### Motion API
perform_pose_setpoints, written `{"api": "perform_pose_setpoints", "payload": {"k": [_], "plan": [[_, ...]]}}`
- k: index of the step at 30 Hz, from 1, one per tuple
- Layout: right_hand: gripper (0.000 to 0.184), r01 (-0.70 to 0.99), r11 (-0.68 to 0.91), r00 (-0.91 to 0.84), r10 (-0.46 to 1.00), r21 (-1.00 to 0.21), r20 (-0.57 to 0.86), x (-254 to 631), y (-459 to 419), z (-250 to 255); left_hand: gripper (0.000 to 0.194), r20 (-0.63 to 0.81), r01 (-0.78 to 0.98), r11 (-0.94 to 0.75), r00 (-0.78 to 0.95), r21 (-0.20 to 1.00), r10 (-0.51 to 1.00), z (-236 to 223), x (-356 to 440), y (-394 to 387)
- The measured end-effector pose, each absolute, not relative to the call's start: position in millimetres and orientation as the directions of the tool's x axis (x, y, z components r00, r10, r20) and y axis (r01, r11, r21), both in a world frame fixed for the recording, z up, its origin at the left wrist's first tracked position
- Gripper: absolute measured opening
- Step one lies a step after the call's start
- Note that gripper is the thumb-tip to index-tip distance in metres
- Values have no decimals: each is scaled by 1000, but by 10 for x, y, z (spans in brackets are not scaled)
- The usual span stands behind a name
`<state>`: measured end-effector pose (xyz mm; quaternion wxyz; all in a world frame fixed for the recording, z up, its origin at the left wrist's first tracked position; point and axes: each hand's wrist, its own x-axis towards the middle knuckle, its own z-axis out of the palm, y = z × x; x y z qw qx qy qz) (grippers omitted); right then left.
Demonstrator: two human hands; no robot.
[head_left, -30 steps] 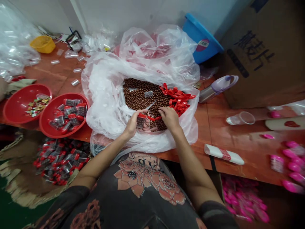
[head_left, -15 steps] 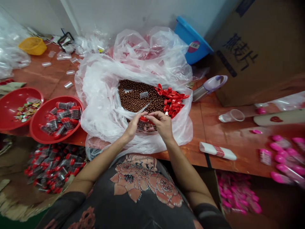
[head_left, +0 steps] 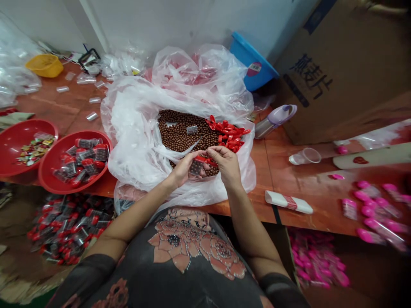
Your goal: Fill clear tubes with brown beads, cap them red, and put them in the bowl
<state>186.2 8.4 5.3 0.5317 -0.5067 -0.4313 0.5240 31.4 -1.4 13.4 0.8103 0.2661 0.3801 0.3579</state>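
A big clear plastic bag lies open on the table with a heap of small brown balls and a pile of red caps inside. My left hand is closed around a small clear tube filled with brown balls. My right hand pinches the red cap at the tube's top. Both hands hover over the near edge of the brown heap. An empty clear tube lies on the balls.
Two red bowls sit at the left: one with capped tubes, one with small wrapped sweets. More filled tubes lie below the table edge. A blue tub, a cardboard box, a plastic cup and pink items are at the right.
My right hand came from the red caps to the tube in my left hand and now holds the red cap on its top. Both hands lifted slightly.
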Motion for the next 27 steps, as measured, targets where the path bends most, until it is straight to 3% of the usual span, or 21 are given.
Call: {"api": "perform_pose_setpoints", "payload": {"k": [4,9,13,16,22,27], "plan": [[21,-100,-18,94,995,-995,-27,1932,94,68,57,-402,-419,585,449,694,798,193,311,5],[22,183,32,156,986,-983,61,2028,44,-40,58,-438,-486,588,394,647,808,346,285,50],[28,79,-35,79,996,-996,-29,1990,-79,-78,57,-443,-521,599,403,608,801,368,272,72],[30,12,-4,78,997,-1000,-3,1932,-134,-42,57,-453,-518,609,408,600,793,360,268,82],[32,72,46,207,976,-996,60,1863,-137,90,55,-470,-473,622,409,624,782,392,282,80],[34,188,111,210,966,-976,151,1928,-22,45,54,-436,-460,589,401,664,805,387,269,55]]}}
